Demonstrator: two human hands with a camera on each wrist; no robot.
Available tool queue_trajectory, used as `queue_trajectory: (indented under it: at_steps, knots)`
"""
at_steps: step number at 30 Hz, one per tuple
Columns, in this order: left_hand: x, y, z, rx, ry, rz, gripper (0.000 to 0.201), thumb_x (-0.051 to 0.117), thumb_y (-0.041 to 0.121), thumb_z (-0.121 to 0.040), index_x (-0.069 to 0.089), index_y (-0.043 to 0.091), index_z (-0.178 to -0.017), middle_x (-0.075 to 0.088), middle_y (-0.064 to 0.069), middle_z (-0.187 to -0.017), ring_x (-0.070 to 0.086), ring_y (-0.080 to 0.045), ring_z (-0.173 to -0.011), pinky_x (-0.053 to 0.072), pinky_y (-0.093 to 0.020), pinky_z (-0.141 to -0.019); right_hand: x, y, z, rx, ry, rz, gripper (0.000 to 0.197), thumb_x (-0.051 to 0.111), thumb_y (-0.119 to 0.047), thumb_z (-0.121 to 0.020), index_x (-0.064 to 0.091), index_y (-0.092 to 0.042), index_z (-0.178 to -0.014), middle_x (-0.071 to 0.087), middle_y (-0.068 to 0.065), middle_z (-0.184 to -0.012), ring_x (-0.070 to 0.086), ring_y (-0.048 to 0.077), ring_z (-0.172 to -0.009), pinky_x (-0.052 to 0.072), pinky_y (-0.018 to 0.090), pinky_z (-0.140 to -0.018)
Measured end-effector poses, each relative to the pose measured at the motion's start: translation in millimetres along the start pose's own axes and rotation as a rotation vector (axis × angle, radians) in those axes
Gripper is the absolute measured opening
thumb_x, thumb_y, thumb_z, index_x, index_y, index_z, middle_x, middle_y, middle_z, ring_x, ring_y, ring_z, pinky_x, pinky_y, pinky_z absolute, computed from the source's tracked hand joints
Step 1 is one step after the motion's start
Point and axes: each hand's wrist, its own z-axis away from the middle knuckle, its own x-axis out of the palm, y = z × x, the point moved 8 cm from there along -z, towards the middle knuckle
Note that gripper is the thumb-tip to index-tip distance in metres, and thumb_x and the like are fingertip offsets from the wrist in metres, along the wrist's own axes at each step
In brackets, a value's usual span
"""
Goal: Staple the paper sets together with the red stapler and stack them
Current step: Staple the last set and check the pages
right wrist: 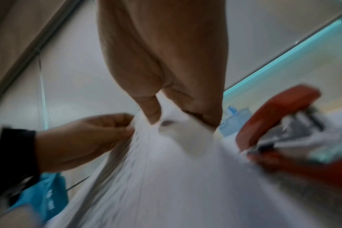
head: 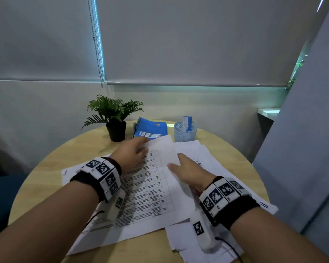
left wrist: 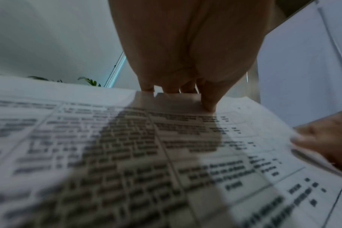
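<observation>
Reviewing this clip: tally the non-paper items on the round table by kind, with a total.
Potted green plant in black pot: 1
Blue spiral notebook: 1
Clear mesh pen cup: 1
Red stapler, seen only in the right wrist view: 1
Total: 4

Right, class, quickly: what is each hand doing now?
Left hand: grips the far edge of the printed sheets.
Right hand: pinches the same sheets.

Your printed sheet (head: 150, 188) carries a table of text, too blurred to read; nothing else is legible either.
</observation>
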Motion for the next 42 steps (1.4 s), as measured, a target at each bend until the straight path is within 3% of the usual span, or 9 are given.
queue_trajectory:
  at_steps: [4,8,11,14,19,27,31,34,42]
  knots:
    - [5,-2,-2,-0.009,-0.037,0.033,0.033,0.050,0.014,-0.095,0.054,0.018,-0.127,0.061,0.003,-0.119,0.055,-0.012,-0.107,0.035,-0.019,-0.084,-48,15,-12,0.080,0.186,0.154,0.046,0.050,-0.052,-0.092,0.051,-0.014,-0.119,0.057,0.005,-0.116,0.056,0.019,-0.104,0.042,0.029,-0.086]
    - [8,-6,-3,-0.002,-0.052,0.041,0.036,0.051,0.010,-0.094,0.056,0.019,-0.128,0.061,0.006,-0.116,0.054,-0.009,-0.106,0.036,-0.018,-0.085,-53,47,-18,0.305,-0.041,0.557,0.069,0.059,-0.057,-0.084,0.043,-0.008,-0.129,0.053,0.009,-0.127,0.055,0.023,-0.112,0.044,0.030,-0.088]
    - [13,-11,-5,0.021,-0.057,0.062,0.039,0.053,0.012,-0.092,0.056,0.023,-0.129,0.062,0.004,-0.118,0.059,-0.013,-0.104,0.043,-0.025,-0.088,-36,53,-16,0.332,-0.194,0.729,0.054,0.064,-0.044,-0.085,0.053,-0.005,-0.121,0.063,0.010,-0.116,0.062,0.024,-0.104,0.048,0.030,-0.084]
    - [13,-16,-4,-0.002,-0.009,0.088,0.038,0.055,0.014,-0.091,0.057,0.029,-0.127,0.059,0.009,-0.102,0.050,0.000,-0.073,0.039,-0.022,-0.074,-31,47,-16,0.302,-0.197,0.815,0.032,0.059,-0.027,-0.091,0.053,-0.006,-0.115,0.061,0.012,-0.115,0.061,0.026,-0.106,0.046,0.029,-0.079]
    - [11,-16,-3,0.004,-0.013,0.161,0.038,0.054,0.015,-0.093,0.058,0.032,-0.126,0.061,0.005,-0.123,0.059,-0.013,-0.105,0.047,-0.034,-0.096,-56,38,-30,0.294,0.089,0.196,0.038,0.065,-0.023,-0.085,0.042,-0.007,-0.111,0.059,0.009,-0.095,0.062,0.022,-0.079,0.049,0.029,-0.060]
    - [0,-3,2,0.018,0.018,0.186,0.035,0.055,0.017,-0.093,0.060,0.034,-0.123,0.062,0.004,-0.122,0.059,-0.012,-0.107,0.047,-0.035,-0.097,-90,-7,-28,-0.049,0.710,-0.589,0.054,0.074,-0.033,-0.081,0.038,-0.010,-0.112,0.057,0.001,-0.097,0.062,0.022,-0.091,0.057,0.045,-0.079]
    - [-3,-1,5,0.030,0.045,0.203,0.036,0.055,0.016,-0.092,0.061,0.036,-0.121,0.063,0.004,-0.118,0.060,-0.012,-0.106,0.047,-0.037,-0.097,-66,-14,-19,-0.088,0.755,-0.658,0.058,0.078,-0.033,-0.077,0.032,-0.015,-0.108,0.058,-0.002,-0.096,0.062,0.015,-0.081,0.053,0.023,-0.063]
    - [-5,0,9,0.038,0.064,0.216,0.037,0.055,0.016,-0.091,0.061,0.038,-0.120,0.065,0.005,-0.112,0.060,-0.013,-0.104,0.047,-0.039,-0.095,-47,-14,-14,-0.108,0.799,-0.665,0.060,0.079,-0.039,-0.074,0.033,-0.019,-0.105,0.062,0.001,-0.099,0.065,0.022,-0.085,0.054,0.034,-0.072]
    - [-12,11,14,0.109,0.089,0.236,0.038,0.057,0.011,-0.089,0.064,0.034,-0.119,0.066,0.006,-0.112,0.060,-0.010,-0.105,0.048,-0.038,-0.097,-31,-26,-5,-0.090,0.820,-0.623,0.061,0.072,-0.045,-0.078,0.040,-0.013,-0.119,0.056,-0.011,-0.084,0.057,0.015,-0.078,0.039,0.023,-0.074]
